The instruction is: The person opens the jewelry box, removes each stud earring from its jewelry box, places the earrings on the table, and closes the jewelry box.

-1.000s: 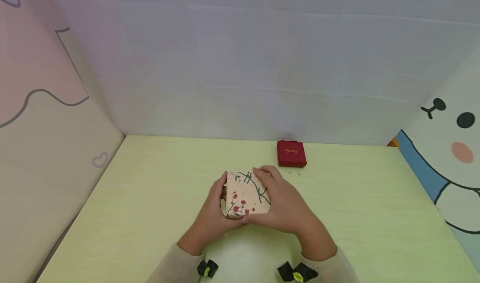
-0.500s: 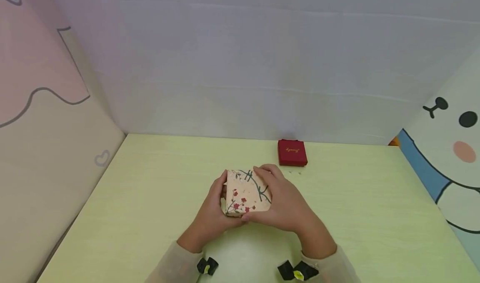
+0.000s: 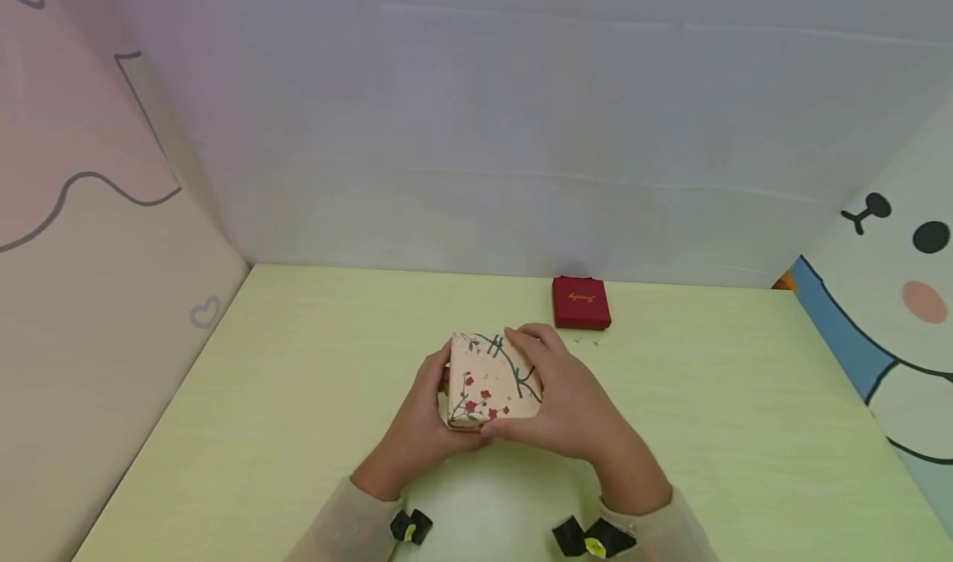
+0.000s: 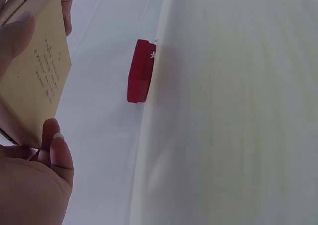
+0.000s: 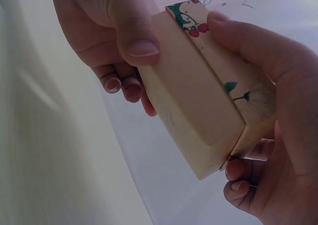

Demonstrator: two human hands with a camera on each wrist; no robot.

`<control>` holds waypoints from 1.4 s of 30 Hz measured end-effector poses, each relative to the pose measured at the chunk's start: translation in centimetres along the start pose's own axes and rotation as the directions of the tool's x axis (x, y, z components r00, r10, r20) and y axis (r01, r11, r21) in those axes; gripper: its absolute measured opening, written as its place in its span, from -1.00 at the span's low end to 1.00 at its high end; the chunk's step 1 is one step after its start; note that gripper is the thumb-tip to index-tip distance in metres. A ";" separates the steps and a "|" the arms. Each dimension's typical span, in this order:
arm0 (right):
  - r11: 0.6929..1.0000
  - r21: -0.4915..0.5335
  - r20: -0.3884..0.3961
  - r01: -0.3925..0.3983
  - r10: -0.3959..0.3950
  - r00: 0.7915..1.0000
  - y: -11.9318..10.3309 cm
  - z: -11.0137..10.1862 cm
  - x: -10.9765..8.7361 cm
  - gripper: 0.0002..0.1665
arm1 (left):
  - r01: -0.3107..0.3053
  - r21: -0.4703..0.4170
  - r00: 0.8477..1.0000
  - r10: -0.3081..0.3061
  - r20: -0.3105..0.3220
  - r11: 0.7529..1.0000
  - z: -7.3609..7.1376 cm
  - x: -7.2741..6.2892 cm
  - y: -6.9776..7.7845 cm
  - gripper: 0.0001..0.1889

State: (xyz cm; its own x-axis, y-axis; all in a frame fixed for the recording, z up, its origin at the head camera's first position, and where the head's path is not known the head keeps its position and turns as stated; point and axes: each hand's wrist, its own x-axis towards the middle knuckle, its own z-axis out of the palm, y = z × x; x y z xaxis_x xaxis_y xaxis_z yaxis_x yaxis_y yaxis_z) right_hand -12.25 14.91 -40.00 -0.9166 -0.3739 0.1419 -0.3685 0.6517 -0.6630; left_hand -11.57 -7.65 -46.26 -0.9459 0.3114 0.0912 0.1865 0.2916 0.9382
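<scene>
A square cardboard gift box (image 3: 491,380), cream with red blossoms and green branches on its lid, is held up between both hands. My left hand (image 3: 417,429) grips it low on the left side, its thumb (image 5: 141,46) on the plain base. Around the lid's right side curls my right hand (image 3: 569,405), with fingertips at the far edge and thumb along the near one. In the right wrist view a thin dark seam runs between lid and base. Small printed lines mark the pale face (image 4: 42,76) turned toward the left wrist camera. The box's inside is hidden.
A small dark-red box (image 3: 581,304) with gold lettering stands at the back of the pale-yellow table (image 3: 313,338). Two tiny objects lie just in front of it. A white back wall (image 3: 484,132) and printed side panels enclose the table.
Both hands keep hold of the gift box. It has shifted very slightly up and right in the head view, whose framing has also drifted a little.
</scene>
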 end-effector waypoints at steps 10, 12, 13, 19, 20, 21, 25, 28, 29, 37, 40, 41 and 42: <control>1.000 0.000 0.001 0.008 -0.008 1.000 -0.4 -0.1 0.0 0.33 | 0.032 -0.013 0.999 -0.032 0.016 0.999 0.0 -0.2 0.4 0.36; 1.000 0.004 0.002 0.005 -0.005 1.000 -0.4 -0.1 0.0 0.34 | 0.036 -0.011 0.999 -0.036 0.013 0.999 0.0 -0.2 0.4 0.33; 1.000 0.006 0.002 0.005 -0.005 1.000 -0.4 -0.1 0.0 0.34 | 0.037 -0.010 0.999 -0.036 0.011 0.999 0.0 -0.2 0.5 0.31; 1.000 0.007 0.009 0.008 -0.008 1.000 -0.2 -0.1 -0.1 0.34 | 0.030 0.015 1.000 -0.030 -0.004 0.999 -0.2 -0.2 0.6 0.25; 1.000 0.004 0.010 0.010 -0.010 1.000 -0.2 -0.1 -0.1 0.35 | 0.030 0.017 1.000 -0.030 -0.004 0.999 -0.2 -0.2 0.7 0.25; 1.000 0.003 0.010 0.014 -0.014 1.000 -0.1 -0.2 -0.1 0.35 | 0.030 0.018 1.000 -0.030 -0.005 0.999 -0.2 -0.1 0.7 0.25; 1.000 -0.001 0.010 0.023 -0.023 1.000 0.0 -0.3 -0.1 0.38 | 0.024 0.020 1.000 -0.024 -0.002 1.000 -0.4 -0.1 0.7 0.24; 1.000 -0.011 0.010 0.020 -0.020 1.000 0.0 -0.3 -0.1 0.38 | 0.016 0.017 1.000 -0.016 0.004 1.000 -0.4 -0.1 0.6 0.23; 1.000 -0.015 0.007 0.017 -0.017 1.000 -0.1 -0.3 -0.1 0.38 | 0.014 0.018 1.000 -0.014 0.006 1.000 -0.5 -0.1 0.6 0.23; 0.999 -0.032 -0.003 0.004 -0.004 1.000 -0.3 -0.5 0.0 0.36 | 0.014 0.014 1.000 -0.014 0.003 1.000 -0.5 0.0 0.4 0.22; 1.000 -0.029 0.000 -0.001 0.001 1.000 -0.4 -0.8 0.0 0.36 | 0.024 0.014 1.000 -0.024 0.004 1.000 -0.6 0.0 0.5 0.22; 0.999 -0.034 0.001 0.001 -0.001 1.000 -0.5 -0.9 0.0 0.35 | 0.027 0.016 1.000 -0.027 0.003 0.999 -0.6 0.0 0.5 0.22; 0.999 -0.035 0.004 0.004 -0.004 1.000 -0.5 -1.1 0.1 0.34 | 0.029 0.017 1.000 -0.029 -0.003 0.999 -0.6 0.0 0.6 0.22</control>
State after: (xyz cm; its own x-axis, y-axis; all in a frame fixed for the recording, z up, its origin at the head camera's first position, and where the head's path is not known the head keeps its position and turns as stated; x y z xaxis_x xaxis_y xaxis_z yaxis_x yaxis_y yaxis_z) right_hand -12.33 15.23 -38.83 -0.9146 -0.3789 0.1413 -0.3771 0.6730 -0.6363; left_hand -11.66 -8.01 -45.52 -0.9516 0.3002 0.0652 0.1637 0.3159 0.9346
